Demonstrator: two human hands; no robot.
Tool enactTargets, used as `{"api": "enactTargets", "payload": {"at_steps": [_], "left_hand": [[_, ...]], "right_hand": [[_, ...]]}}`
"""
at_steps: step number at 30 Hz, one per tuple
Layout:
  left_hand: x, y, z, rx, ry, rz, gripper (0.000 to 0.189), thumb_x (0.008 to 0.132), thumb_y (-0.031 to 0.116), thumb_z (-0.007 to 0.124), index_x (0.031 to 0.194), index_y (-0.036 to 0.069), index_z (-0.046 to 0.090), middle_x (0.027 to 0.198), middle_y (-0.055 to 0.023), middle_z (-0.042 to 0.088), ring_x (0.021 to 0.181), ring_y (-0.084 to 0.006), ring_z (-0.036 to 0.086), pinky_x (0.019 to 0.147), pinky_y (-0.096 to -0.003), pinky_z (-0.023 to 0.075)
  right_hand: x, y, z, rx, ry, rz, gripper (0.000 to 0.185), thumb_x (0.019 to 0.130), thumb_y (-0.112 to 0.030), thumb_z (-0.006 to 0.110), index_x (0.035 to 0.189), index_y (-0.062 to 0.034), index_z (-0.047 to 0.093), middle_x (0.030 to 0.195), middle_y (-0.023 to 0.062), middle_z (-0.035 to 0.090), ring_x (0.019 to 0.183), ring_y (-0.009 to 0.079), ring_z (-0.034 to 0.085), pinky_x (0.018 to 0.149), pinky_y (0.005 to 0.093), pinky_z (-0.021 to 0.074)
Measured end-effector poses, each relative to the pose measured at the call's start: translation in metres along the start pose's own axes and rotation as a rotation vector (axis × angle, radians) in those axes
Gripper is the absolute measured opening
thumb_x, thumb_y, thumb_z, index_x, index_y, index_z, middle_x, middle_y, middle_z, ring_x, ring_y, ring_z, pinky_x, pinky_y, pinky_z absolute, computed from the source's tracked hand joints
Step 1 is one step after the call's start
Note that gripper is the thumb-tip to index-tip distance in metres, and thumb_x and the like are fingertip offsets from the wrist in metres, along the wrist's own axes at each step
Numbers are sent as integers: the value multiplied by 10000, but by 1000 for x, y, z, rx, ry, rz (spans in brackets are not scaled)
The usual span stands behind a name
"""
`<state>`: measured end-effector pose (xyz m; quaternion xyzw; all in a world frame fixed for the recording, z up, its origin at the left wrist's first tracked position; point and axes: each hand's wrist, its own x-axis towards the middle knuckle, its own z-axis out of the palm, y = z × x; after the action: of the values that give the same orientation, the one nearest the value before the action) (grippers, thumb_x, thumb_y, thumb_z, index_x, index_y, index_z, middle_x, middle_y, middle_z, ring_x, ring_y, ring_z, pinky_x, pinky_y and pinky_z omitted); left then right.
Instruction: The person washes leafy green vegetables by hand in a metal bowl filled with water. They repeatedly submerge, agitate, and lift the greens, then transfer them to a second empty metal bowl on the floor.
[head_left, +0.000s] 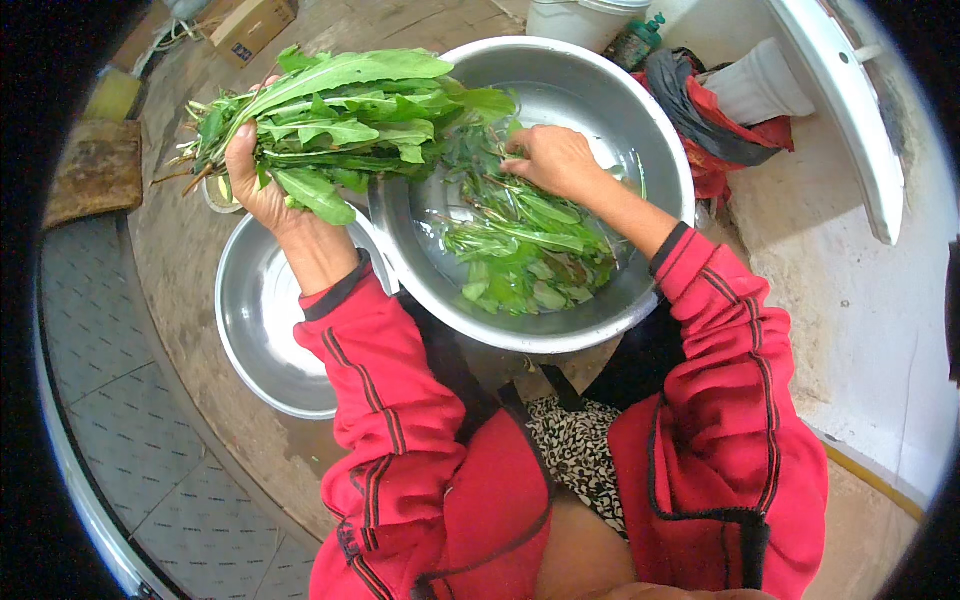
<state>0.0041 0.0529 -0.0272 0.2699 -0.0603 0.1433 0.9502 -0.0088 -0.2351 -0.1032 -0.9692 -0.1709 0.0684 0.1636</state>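
My left hand (262, 184) grips a thick bunch of long leafy greens (360, 112), with its stems and roots pointing left. The leaf tips reach over the rim of a large metal basin (667, 172). Inside that basin, more wet leafy greens (532, 247) lie in shallow water. My right hand (555, 161) is above them with curled fingers closed on some stems; the fingertips are partly hidden. A smaller metal bowl (262, 360) stands below my left forearm, its inside bright and partly covered by my sleeve.
A small cup (219, 196) sits beside the bowl. Beyond the basin stand a white bucket (577, 22) and a green bottle (637, 41). To the right are a white pot (761, 82) and red and black plastic bags (690, 112). A cardboard box (251, 30) lies at upper left.
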Motion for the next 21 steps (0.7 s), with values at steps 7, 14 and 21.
{"api": "enactTargets", "payload": {"at_steps": [7,14,21], "left_hand": [[-3,-3,14,-2,44,63,378,791,149,616,1113,-45,573,1117,-198,620,1047,-305,606,966,-444,482],[-9,-1,12,-49,20,36,383,794,160,616,1122,-34,577,1106,-178,627,1035,-290,609,953,-429,489],[-5,-6,11,-60,-4,27,376,797,158,606,1119,-37,580,1098,-177,630,1033,-286,608,953,-428,487]], "right_hand": [[15,25,-21,83,76,30,157,790,-260,673,855,-125,717,840,132,688,813,309,666,725,444,517],[-9,29,-105,851,104,191,142,874,-230,655,909,-93,668,910,10,697,650,34,508,565,184,390],[-14,56,-130,574,200,162,210,868,-201,635,1003,-40,634,827,17,668,561,54,515,467,205,404]]}}
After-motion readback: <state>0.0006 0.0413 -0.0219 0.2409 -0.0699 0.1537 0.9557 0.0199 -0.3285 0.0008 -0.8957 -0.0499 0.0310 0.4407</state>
